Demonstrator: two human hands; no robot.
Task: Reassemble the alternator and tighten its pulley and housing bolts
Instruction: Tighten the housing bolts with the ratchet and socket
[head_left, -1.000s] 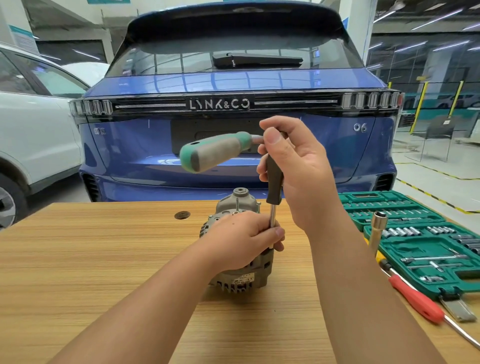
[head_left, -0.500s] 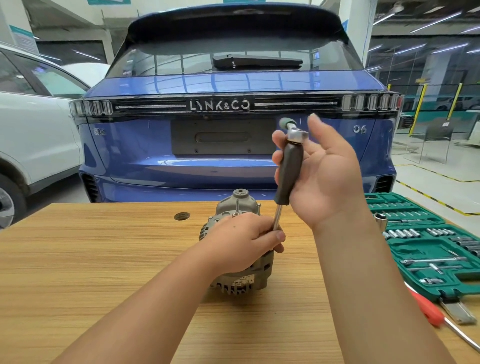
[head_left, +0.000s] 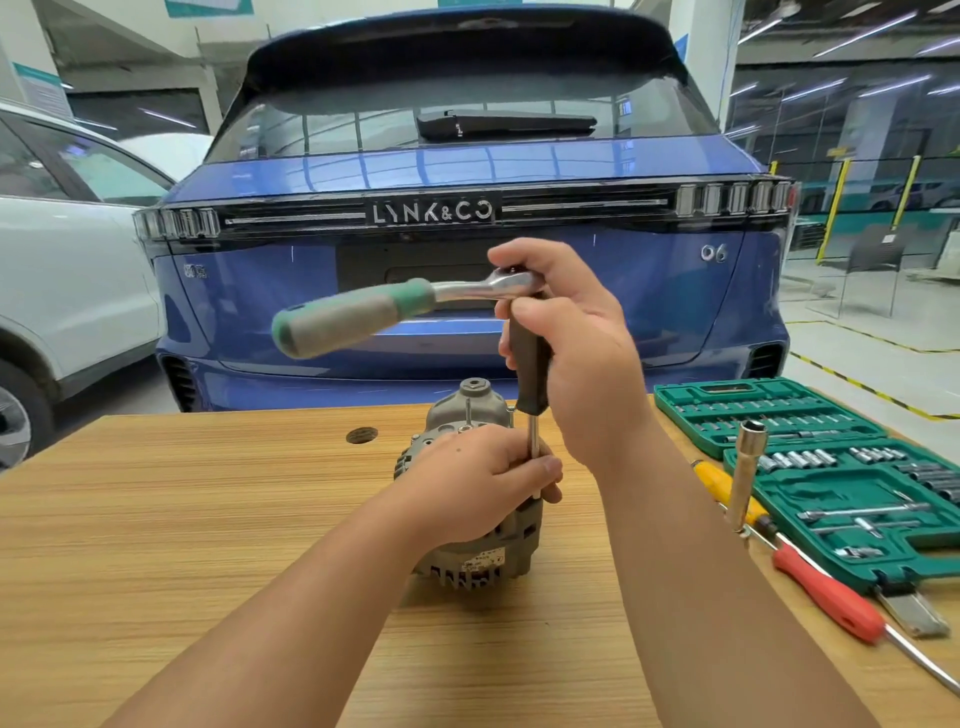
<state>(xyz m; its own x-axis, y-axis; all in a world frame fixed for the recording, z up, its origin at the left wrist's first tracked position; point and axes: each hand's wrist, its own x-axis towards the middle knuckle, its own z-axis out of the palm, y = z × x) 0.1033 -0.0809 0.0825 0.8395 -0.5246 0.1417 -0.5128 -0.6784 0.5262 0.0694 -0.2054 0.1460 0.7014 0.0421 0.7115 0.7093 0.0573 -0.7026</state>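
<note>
A grey alternator (head_left: 475, 410) stands on end on the wooden table (head_left: 182, 519), its hub up. My left hand (head_left: 478, 483) lies over its top right side, fingers curled round the lower steel shaft of a long extension driver (head_left: 531, 364). My right hand (head_left: 571, 353) grips the driver's black handle and the head of a ratchet wrench (head_left: 395, 306) fitted on top. The ratchet's green and grey handle sticks out to the left, level. The driver's tip and the bolt under it are hidden by my left hand.
An open green socket set case (head_left: 841, 467) lies at the table's right. Beside it are an upright long socket (head_left: 745, 478), a yellow-handled tool (head_left: 722, 483) and a red-handled screwdriver (head_left: 826, 592). A round hole (head_left: 361, 435) is in the tabletop. A blue car (head_left: 467, 234) is parked behind the table.
The ratchet handle swung away to point off behind the driver, then back out to the left. My right hand opened mid-swing and now grips the driver again. My left hand stayed put.
</note>
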